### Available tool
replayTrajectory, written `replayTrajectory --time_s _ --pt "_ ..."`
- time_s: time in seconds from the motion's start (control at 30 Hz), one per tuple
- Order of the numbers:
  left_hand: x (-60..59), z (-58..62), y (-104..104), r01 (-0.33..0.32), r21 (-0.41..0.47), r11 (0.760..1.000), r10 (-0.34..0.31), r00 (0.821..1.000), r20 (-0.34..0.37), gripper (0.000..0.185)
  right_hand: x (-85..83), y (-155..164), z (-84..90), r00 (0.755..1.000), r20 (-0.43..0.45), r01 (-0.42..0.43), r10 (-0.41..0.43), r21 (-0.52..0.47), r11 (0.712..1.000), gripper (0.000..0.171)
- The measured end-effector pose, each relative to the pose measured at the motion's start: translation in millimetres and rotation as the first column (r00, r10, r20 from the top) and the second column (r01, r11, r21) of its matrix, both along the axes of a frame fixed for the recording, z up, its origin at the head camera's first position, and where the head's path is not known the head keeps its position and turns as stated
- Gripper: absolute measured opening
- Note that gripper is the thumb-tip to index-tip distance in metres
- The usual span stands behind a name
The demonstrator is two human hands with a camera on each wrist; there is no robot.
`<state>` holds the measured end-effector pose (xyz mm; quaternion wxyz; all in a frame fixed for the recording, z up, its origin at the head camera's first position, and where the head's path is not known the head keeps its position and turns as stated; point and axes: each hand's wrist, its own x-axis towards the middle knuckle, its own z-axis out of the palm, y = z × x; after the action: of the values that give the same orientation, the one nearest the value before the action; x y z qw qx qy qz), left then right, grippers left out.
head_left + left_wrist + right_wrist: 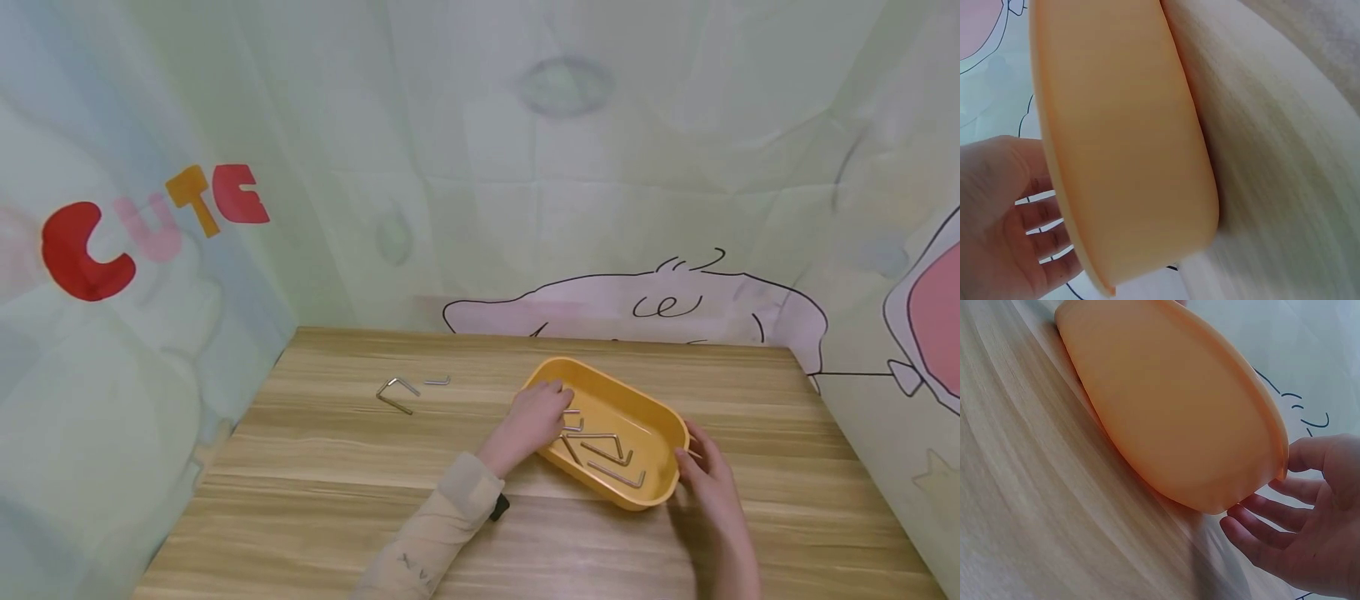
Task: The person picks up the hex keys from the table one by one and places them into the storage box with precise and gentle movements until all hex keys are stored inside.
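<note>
A yellow plastic tray point(663, 415) stands on the wooden table, with several metal hex keys point(617, 473) lying inside it. My left hand point(534, 419) reaches over the tray's left end, its fingers down inside. In the left wrist view the tray wall point(1122, 137) hides those fingertips, so whether they hold a key cannot be seen. At the opposite end my right hand point(712, 487) grips the tray, thumb at the rim and fingers along the outside; the right wrist view shows these fingers point(1266, 528) against the end wall.
Left of the tray, more hex keys point(395, 406) lie on the table point(322, 475), with a small L-shaped key point(437, 382) beside them. Printed cloth point(480, 208) hangs behind the table and along both sides.
</note>
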<state>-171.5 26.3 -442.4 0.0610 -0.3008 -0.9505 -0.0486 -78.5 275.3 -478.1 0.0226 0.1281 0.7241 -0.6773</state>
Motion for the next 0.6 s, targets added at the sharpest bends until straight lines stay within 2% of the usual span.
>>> replayTrajectory --time_s 0.3,0.6 --pt "13.4 2.9 -11 0.029 0.043 0.999 -0.025 0.996 -0.08 0.008 -1.1 1 -1.2 1.0 -0.02 -0.006 0.007 0.058 0.998 0.058" --pt "24.1 5.7 -20 0.016 0.058 0.998 -0.011 0.996 -0.086 0.011 -1.6 3 -2.0 0.999 -0.046 -0.021 0.027 0.116 0.993 0.057"
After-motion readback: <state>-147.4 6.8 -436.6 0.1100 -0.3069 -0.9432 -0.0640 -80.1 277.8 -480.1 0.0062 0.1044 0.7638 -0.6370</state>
